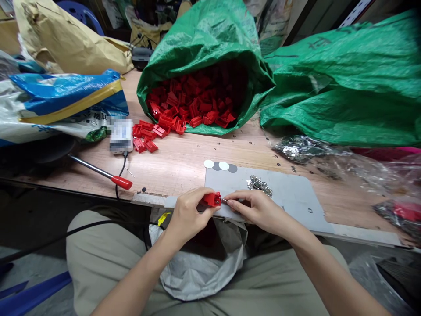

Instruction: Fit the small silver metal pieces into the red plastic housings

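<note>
Between the thumb and fingers of my left hand [189, 210] is a red plastic housing [212, 199], its open end turned to the right. My right hand [253, 206] pinches a small metal piece [224, 201] right beside that open end; whether it touches the housing I cannot tell. Both hands are over the front edge of a grey mat [289, 197]. Just behind my right hand lies a small heap of shiny metal parts [259, 185] on the mat. White and grey discs [224, 166] sit along the mat's back left edge.
A green sack [210, 35] lies open at the back, spilling red plastic housings [197, 103] onto the wooden table [177, 153]. Another green sack [345, 83] and clear bags of metal parts [296, 148] are at right. A red-handled lever [121, 182] juts out at left. A whitish bag [204, 272] hangs open below my hands.
</note>
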A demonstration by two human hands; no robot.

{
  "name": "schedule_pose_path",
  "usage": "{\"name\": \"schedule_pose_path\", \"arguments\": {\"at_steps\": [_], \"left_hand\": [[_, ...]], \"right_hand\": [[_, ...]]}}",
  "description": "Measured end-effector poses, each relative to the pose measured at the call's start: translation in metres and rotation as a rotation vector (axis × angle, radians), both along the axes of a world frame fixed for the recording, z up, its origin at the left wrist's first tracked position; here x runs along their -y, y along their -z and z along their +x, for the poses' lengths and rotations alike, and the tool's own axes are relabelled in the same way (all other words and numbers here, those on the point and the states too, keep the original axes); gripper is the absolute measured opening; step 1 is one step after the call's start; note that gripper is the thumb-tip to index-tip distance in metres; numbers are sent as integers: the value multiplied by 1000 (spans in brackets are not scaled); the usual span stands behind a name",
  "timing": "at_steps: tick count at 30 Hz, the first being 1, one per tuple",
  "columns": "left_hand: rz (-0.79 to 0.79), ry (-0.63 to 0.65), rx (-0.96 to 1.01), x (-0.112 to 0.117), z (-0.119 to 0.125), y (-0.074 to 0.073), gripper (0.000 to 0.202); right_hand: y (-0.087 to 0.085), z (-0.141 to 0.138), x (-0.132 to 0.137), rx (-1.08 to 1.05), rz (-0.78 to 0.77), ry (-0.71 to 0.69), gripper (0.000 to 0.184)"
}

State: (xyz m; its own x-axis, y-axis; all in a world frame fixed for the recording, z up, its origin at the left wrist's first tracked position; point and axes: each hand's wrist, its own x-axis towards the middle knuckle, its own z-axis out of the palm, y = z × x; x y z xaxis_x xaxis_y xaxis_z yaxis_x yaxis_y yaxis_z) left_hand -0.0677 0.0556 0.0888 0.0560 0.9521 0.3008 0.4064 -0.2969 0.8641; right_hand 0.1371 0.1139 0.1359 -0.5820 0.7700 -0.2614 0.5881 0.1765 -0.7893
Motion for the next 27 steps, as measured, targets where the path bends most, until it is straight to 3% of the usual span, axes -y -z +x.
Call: {"name": "schedule_pose_path", "arguments": {"at_steps": [7,11,18,27], "left_hand": [[-20,65,2,-4,-6,0,17],[-58,83,20,-5,-6,0,15],[-60,56,28,-5,-6,1,18],[-80,67,40,-6,-6,1,19]], "right_hand": [[-9,-8,-3,73,69,-62,27],[-9,-12,2,73,109,-12,28],[5,-6,3,-31,-33,99,37],[5,-5,-1,-27,-47,71,34]]}}
